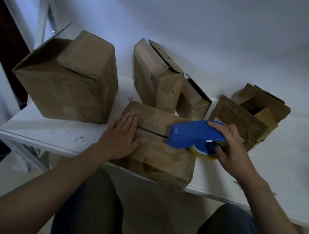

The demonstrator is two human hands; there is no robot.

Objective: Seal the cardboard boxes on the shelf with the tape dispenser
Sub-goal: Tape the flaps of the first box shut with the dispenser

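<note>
Gripping the blue tape dispenser (191,135), his right hand (232,151) sets it on the front box (155,154) while the left hand (123,136) presses flat, fingers spread.

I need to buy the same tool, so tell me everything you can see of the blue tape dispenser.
The tape dispenser is glossy blue plastic, with a curved top shell and a squared front end bearing small unreadable print. A yellowish tape roll sits in its underside. It lies tilted on the front cardboard box, its front end at the dark flap seam. The right hand grips it from above and behind; the left hand presses the box, not the dispenser.
</note>
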